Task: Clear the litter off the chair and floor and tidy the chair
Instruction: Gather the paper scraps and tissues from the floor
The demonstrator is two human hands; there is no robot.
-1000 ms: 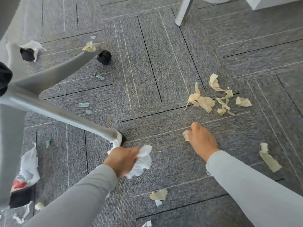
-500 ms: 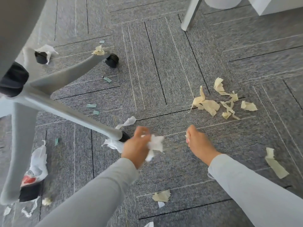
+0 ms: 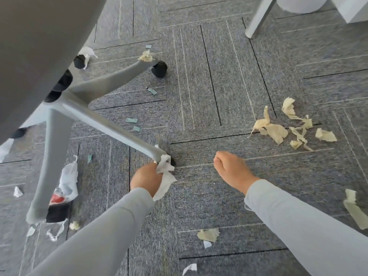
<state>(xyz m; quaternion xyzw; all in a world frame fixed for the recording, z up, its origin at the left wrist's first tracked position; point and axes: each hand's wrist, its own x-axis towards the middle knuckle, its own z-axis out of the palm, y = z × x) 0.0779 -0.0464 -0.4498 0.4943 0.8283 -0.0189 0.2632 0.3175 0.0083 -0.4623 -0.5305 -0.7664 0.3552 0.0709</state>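
My left hand (image 3: 146,179) is shut on a crumpled white tissue (image 3: 165,176) right at the tip of the nearest leg of the grey chair base (image 3: 111,124). To its right, my right hand (image 3: 231,168) is a closed fist just above the carpet. The small yellow scrap it pinched earlier is hidden inside it. A pile of torn yellow paper scraps (image 3: 278,130) lies beyond my right hand. Single yellow scraps lie at the far right (image 3: 356,212) and between my forearms (image 3: 209,235).
A white and red plastic wrapper (image 3: 67,184) lies by the near-left chair leg. Small green bits (image 3: 131,120) dot the carpet under the base. Another tissue (image 3: 87,53) and a yellow scrap (image 3: 146,56) sit by the far casters. A table leg (image 3: 256,18) stands at the back.
My left hand moved from the open carpet to the tip of the chair leg and gathered the loose tissue there. My right hand closed into a fist around the small yellow scrap.
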